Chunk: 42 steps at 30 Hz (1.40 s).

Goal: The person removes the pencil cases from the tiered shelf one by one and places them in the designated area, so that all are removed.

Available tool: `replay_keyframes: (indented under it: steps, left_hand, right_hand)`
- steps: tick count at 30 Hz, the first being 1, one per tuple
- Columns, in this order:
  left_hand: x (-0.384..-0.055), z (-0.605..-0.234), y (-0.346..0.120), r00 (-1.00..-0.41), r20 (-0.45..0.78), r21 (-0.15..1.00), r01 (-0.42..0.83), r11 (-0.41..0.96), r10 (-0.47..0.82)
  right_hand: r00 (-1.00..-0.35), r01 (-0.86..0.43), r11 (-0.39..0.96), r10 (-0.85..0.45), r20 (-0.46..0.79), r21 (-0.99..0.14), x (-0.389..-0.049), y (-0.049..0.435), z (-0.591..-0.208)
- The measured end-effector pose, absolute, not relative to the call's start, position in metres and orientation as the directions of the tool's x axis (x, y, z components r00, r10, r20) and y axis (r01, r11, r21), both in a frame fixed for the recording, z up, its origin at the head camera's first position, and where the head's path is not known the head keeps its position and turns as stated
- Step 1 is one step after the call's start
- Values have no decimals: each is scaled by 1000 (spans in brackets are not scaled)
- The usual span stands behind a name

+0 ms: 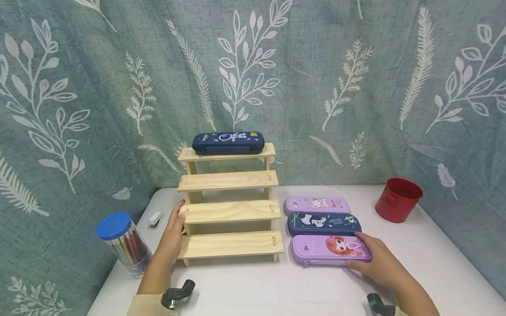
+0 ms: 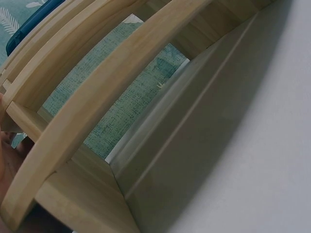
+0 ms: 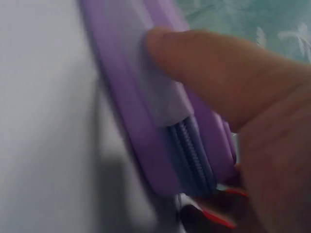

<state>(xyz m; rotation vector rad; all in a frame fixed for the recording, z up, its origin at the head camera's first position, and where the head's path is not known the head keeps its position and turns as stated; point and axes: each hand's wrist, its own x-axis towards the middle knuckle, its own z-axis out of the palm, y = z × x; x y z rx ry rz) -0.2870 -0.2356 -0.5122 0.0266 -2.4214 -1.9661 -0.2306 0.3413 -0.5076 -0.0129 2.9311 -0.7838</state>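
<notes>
My right hand (image 1: 377, 259) grips the right end of a purple pencil case (image 1: 316, 249) with a red-haired cartoon girl on its lid. In the right wrist view the thumb (image 3: 194, 53) presses the case's side above the zipper (image 3: 191, 150); the fingers on the far side are mostly hidden. My left hand (image 1: 171, 235) holds the left side of a four-tier wooden rack (image 1: 233, 211), and only a sliver of it shows in the left wrist view. Behind the held case lie a navy panda pencil case (image 1: 336, 223) and a lilac pencil case (image 1: 292, 205).
A navy astronaut pencil case (image 1: 229, 142) rests on the rack's top tier. To the left stand a blue-lidded tub of pencils (image 1: 132, 248) and a small white object (image 1: 155, 219). A red bucket (image 1: 395, 204) sits at the back right of the white table (image 1: 245, 289).
</notes>
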Motion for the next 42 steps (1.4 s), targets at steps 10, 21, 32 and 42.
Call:
replay_keyframes:
  steps: [10, 21, 32, 42]
  left_hand:
    - [-287, -514, -237, -1000, -1, 982, -4, 186, -16]
    - [-289, -511, -238, -998, 4, 980, -7, 199, -55]
    - [-291, -518, -235, -999, 4, 986, -4, 165, -47]
    - [-290, -513, -237, -999, 17, 986, 9, 164, -49]
  right_hand:
    - [-961, -274, 914, -250, 117, -298, -229, 281, -450]
    - [-752, -654, 749, -628, 202, -106, -286, 181, -348]
    - [-682, -689, 723, -672, 289, 54, -358, 108, -304]
    - [-778, -595, 803, -561, 281, -43, -399, 84, -279]
